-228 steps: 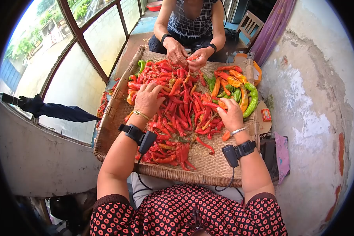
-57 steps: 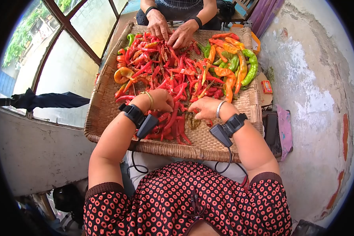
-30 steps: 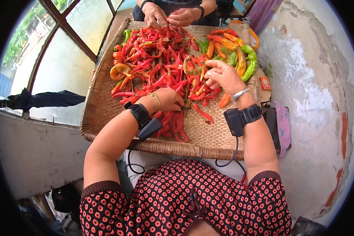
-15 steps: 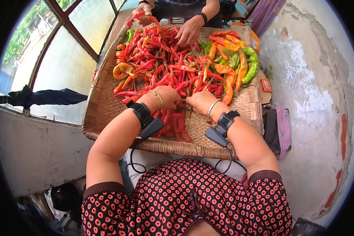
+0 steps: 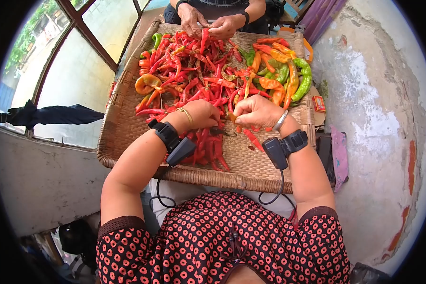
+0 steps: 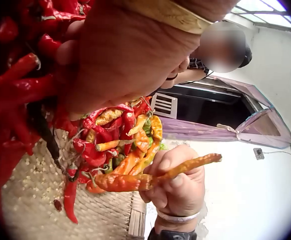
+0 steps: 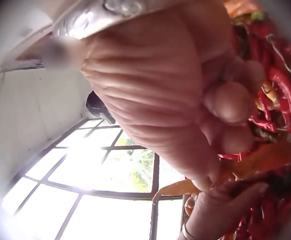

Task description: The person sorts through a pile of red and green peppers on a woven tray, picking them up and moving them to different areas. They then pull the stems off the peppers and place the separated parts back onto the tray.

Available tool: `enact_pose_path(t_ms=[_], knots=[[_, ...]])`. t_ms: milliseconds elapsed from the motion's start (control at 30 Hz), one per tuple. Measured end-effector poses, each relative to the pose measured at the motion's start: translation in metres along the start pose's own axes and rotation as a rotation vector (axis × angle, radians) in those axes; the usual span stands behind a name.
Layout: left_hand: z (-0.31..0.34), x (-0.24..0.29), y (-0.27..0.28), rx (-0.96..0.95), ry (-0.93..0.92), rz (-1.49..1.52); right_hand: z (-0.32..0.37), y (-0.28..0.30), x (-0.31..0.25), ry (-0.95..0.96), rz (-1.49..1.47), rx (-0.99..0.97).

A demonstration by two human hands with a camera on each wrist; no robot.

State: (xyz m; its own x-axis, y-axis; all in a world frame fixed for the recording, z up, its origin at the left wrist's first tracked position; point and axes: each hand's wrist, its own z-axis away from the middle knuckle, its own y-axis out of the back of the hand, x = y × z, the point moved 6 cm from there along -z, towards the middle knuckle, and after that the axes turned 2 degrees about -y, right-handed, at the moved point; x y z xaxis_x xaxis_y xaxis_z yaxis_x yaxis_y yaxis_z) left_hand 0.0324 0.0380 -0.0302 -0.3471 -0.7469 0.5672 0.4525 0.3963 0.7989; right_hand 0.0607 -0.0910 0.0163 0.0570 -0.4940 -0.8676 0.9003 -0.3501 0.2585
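An orange pepper [image 6: 130, 183] is pinched between the thumb and fingers of my right hand [image 5: 261, 111], and its thin end sticks out past them in the left wrist view. My left hand [image 5: 201, 114], fingers bent, lies low over red peppers [image 5: 208, 150] near the front of the woven tray [image 5: 251, 183]. What its fingertips touch is hidden; a dark pepper [image 6: 44, 131] shows just below them. Between and beyond both hands spreads a large heap of red peppers [image 5: 189, 71]. A lone red pepper [image 5: 253, 139] lies below my right hand.
Green and orange peppers [image 5: 291, 78] lie at the tray's right side. Across the tray, another person's hands [image 5: 225, 26] meet above the heap. A folded umbrella [image 5: 57, 116] is at the left by the windows, and a rough wall [image 5: 364, 118] stands at the right.
My right hand has moved slightly right and turned, and an orange pepper now shows in its grip. My left hand has barely shifted. The other person's hands have come together.
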Motion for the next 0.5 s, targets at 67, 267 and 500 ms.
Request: enact_pose_path(t_ms=[67,267,500], knots=[[-0.001,0.005,0.004,0.063,-0.037,0.050,0.010,0.013,-0.013,0.088,-0.202,0.127],[-0.004,-0.002,-0.002,0.075,0.015,-0.179,0.019,0.060,-0.003,0.348,-0.669,0.763],[-0.004,0.002,0.000,-0.018,0.084,-0.253,-0.021,-0.009,0.018,0.221,0.575,0.264]])
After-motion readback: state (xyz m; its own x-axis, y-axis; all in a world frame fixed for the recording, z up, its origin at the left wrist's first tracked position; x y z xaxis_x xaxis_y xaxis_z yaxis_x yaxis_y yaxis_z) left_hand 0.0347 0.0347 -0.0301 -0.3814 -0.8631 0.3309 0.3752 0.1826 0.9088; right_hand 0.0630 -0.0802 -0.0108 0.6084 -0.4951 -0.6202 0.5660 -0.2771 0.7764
